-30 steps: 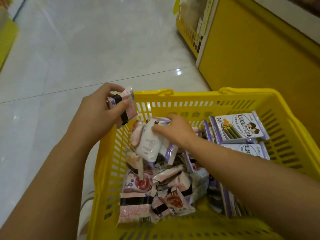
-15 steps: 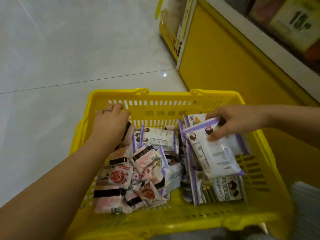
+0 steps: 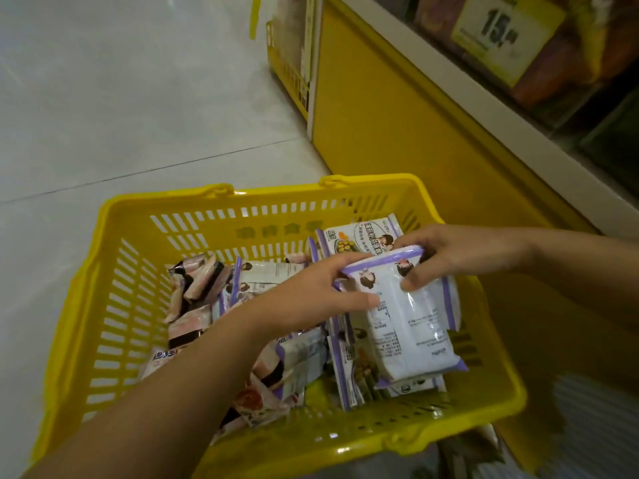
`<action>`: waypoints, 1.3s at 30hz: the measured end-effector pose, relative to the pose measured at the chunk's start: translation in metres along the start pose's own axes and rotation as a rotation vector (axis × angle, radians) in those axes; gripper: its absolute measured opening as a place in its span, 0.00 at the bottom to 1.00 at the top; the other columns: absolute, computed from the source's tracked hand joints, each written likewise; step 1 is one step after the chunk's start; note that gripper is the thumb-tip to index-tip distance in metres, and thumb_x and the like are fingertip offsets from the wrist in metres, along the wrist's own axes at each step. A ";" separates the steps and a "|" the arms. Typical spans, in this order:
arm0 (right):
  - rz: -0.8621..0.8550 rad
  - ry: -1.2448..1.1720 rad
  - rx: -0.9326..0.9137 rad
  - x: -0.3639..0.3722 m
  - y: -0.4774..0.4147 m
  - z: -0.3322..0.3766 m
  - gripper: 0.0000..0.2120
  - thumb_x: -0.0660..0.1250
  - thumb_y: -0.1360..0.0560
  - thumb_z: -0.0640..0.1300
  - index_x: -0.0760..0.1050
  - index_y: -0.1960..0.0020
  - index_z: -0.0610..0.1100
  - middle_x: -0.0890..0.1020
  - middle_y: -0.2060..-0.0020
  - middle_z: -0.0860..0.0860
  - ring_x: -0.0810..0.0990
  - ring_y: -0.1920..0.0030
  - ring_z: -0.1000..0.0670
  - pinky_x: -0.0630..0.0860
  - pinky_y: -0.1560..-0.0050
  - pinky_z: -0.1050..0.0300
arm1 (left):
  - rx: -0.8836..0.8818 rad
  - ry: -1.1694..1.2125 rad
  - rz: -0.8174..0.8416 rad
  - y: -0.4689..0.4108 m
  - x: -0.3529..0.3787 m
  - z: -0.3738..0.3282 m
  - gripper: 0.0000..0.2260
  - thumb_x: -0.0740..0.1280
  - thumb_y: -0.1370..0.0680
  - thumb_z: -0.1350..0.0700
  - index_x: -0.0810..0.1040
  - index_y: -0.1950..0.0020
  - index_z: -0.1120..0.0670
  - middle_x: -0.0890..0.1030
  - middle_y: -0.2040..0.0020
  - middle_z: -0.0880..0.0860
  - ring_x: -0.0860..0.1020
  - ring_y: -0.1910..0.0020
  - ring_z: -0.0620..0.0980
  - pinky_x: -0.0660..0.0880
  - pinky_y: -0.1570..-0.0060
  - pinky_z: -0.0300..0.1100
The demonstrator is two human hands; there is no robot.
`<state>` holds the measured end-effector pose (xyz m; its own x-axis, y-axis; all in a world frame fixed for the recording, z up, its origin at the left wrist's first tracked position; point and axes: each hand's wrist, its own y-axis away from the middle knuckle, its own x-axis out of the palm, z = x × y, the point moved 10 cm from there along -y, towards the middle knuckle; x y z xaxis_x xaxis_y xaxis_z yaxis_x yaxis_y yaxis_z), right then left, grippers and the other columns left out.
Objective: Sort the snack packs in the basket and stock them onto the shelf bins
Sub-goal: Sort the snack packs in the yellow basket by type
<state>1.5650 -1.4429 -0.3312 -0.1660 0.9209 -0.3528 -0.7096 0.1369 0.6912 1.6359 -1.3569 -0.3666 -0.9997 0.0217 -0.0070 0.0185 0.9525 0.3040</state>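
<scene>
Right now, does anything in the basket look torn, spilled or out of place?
Nothing stands out. The pink packs lie jumbled on the left of the basket, purple-edged packs mostly on the right, none visibly torn. The left hand and right hand hold one purple-edged pack.

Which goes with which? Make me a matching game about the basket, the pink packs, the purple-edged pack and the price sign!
Things:
1. basket
2. pink packs
3. purple-edged pack
4. price sign

Where or how:
a. gripped by the left hand and right hand
b. up on the shelf
c. yellow, with slotted walls
d. heaped in the basket's left side

Pairs: 1-c, 2-d, 3-a, 4-b
</scene>
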 end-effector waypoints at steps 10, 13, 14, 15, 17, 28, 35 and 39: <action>0.116 0.289 0.169 0.020 0.003 -0.023 0.17 0.72 0.29 0.48 0.78 0.44 0.41 0.83 0.47 0.47 0.80 0.45 0.46 0.74 0.37 0.49 | -0.205 -0.081 0.176 0.015 0.042 0.042 0.12 0.67 0.23 0.45 0.70 0.42 0.34 0.82 0.49 0.43 0.82 0.51 0.43 0.79 0.54 0.39; 0.005 0.145 0.144 0.007 0.004 -0.019 0.15 0.71 0.27 0.41 0.76 0.42 0.40 0.83 0.46 0.44 0.81 0.44 0.46 0.77 0.41 0.49 | -0.198 -0.326 0.186 0.014 0.050 0.048 0.11 0.64 0.20 0.48 0.73 0.38 0.41 0.76 0.39 0.40 0.75 0.42 0.40 0.74 0.41 0.42; -0.063 0.034 0.117 -0.003 0.005 -0.013 0.15 0.70 0.27 0.38 0.74 0.41 0.40 0.83 0.47 0.45 0.82 0.47 0.48 0.80 0.46 0.53 | -0.191 -0.417 0.194 0.013 0.049 0.046 0.13 0.63 0.20 0.48 0.73 0.35 0.44 0.74 0.35 0.43 0.73 0.39 0.42 0.71 0.38 0.43; -0.135 -0.069 0.082 -0.014 0.005 -0.005 0.15 0.69 0.26 0.36 0.72 0.41 0.41 0.83 0.48 0.46 0.83 0.49 0.50 0.81 0.51 0.57 | -0.193 -0.519 0.197 0.013 0.046 0.043 0.15 0.64 0.20 0.47 0.72 0.34 0.46 0.71 0.33 0.45 0.72 0.38 0.44 0.70 0.38 0.43; -0.293 -0.119 -0.005 -0.039 0.007 0.012 0.15 0.68 0.26 0.35 0.68 0.43 0.42 0.81 0.49 0.45 0.83 0.49 0.48 0.82 0.52 0.52 | -0.231 -0.696 0.180 0.013 0.031 0.039 0.18 0.63 0.20 0.46 0.70 0.31 0.46 0.69 0.32 0.47 0.72 0.38 0.48 0.69 0.44 0.41; -0.061 0.837 -0.006 0.030 -0.061 0.028 0.23 0.64 0.25 0.40 0.60 0.34 0.49 0.73 0.63 0.52 0.73 0.63 0.53 0.66 0.70 0.58 | -0.451 -0.740 0.296 0.028 0.031 0.077 0.33 0.63 0.22 0.41 0.50 0.22 0.44 0.71 0.29 0.52 0.72 0.33 0.54 0.68 0.40 0.46; -0.385 1.222 -0.243 0.034 -0.061 0.031 0.29 0.63 0.23 0.44 0.57 0.25 0.49 0.64 0.29 0.45 0.66 0.34 0.43 0.68 0.39 0.47 | -0.335 -0.469 0.052 0.019 0.057 0.079 0.26 0.64 0.20 0.49 0.57 0.25 0.47 0.79 0.40 0.54 0.79 0.49 0.51 0.72 0.54 0.42; -0.113 1.123 -0.172 0.067 -0.061 -0.010 0.28 0.60 0.20 0.49 0.54 0.23 0.51 0.55 0.24 0.48 0.56 0.26 0.45 0.59 0.30 0.46 | -0.278 -0.437 0.150 0.020 0.064 0.071 0.29 0.65 0.20 0.50 0.54 0.23 0.45 0.80 0.42 0.56 0.79 0.46 0.54 0.73 0.49 0.46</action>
<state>1.5902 -1.3935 -0.4037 -0.5523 0.0479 -0.8323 -0.8296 0.0666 0.5544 1.5728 -1.3151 -0.4290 -0.8868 0.3317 -0.3218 0.0971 0.8145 0.5720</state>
